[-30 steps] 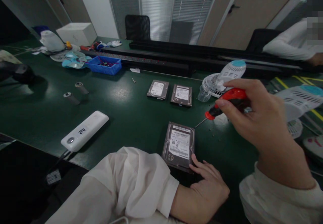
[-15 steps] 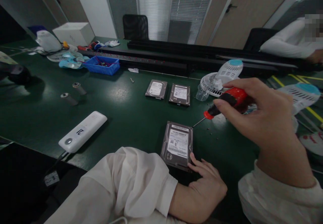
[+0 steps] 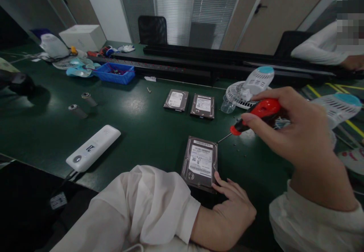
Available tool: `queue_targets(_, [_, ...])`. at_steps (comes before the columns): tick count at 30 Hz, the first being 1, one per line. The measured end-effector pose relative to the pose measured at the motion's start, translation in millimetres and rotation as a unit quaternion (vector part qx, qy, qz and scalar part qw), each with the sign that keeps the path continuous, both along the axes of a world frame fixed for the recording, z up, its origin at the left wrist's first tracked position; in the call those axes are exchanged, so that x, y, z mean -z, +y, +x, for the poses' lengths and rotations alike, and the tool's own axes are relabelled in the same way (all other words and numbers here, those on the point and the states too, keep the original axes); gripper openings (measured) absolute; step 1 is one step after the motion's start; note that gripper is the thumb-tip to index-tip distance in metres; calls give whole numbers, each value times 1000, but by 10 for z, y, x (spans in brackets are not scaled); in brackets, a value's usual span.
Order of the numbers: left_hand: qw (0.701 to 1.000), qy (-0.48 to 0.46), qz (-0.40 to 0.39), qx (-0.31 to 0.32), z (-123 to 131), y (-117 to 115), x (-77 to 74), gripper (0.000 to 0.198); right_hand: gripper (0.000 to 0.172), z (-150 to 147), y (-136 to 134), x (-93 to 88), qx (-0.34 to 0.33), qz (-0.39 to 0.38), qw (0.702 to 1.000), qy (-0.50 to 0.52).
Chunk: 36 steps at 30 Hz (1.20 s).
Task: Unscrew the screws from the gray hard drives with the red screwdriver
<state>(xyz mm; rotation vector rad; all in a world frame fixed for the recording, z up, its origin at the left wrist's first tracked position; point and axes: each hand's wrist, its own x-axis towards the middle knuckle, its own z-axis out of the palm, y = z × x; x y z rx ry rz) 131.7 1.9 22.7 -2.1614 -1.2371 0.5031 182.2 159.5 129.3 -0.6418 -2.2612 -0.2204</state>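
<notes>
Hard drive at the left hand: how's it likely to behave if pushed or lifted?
The hard drive should stay stiff when lifted; its case looks like rigid metal. Lying flat on a broad face, it'd probably slide rather than roll or tip. The table has a sheen, so grip may be low, though the left hand at one edge may steady it.

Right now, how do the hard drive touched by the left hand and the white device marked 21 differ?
The hard drive is dark grey with a large white label; the white device has rounded ends.
The hard drive is broad; the white device is long and narrow.
The left hand touches the hard drive; no hand touches the white device.
Both bear markings on top.
</notes>
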Motion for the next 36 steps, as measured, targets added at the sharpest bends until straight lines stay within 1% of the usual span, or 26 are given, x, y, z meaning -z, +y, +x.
queue_targets(3, [1000,-1,-12,4,-10,7,-7,33,33,17,18,7,-4,5,1000,-14])
queue_targets(7, [999,-25,-21,6,-16,23,-11,34,36,41,6,-16,-47,-52,997,-25])
queue_targets(9, [999,-34,-17,2,-11,22,-1,35,35,31,-5,-16,-48,-67,997,-11])
queue_targets(12, [999,-42,-8,-5,-2,14,3,38,29,-1,-9,10,-14,-45,999,15])
queue_targets(16, [999,-33,-13,-7,1,11,-23,38,39,-20,12,46,19,-2,1000,19])
queue_targets(18, [999,-29,-12,-13,0,15,-27,37,45,-14,28,53,22,12,1000,11])
queue_targets(20, [999,-36,-10,-7,-1,23,-15,36,47,-5,40,52,20,28,999,-3])
queue_targets(23, [999,-46,-16,7,-1,29,15,33,39,6,32,36,18,33,999,-17])
queue_targets(26, [999,-30,-17,-1,6,18,34,34,28,3,-18,7,-15,-25,999,-18])
queue_targets(28, [1000,-23,-9,-11,12,5,36,35,25,-8,-60,-3,-31,-67,997,-22])
queue_targets(30, [1000,-24,1,-16,17,-4,33,36,28,-24,-93,1,-9,-79,997,-20])
queue_targets(32, [1000,-26,4,-15,18,-5,34,37,29,-37,-107,13,30,-64,997,-14])
queue_targets(34, [1000,-17,-3,-12,16,2,42,36,25,-44,-105,20,55,-47,997,-14])
queue_targets(36, [1000,-2,-14,1,14,9,56,35,21,-43,-95,14,56,-47,997,-22])
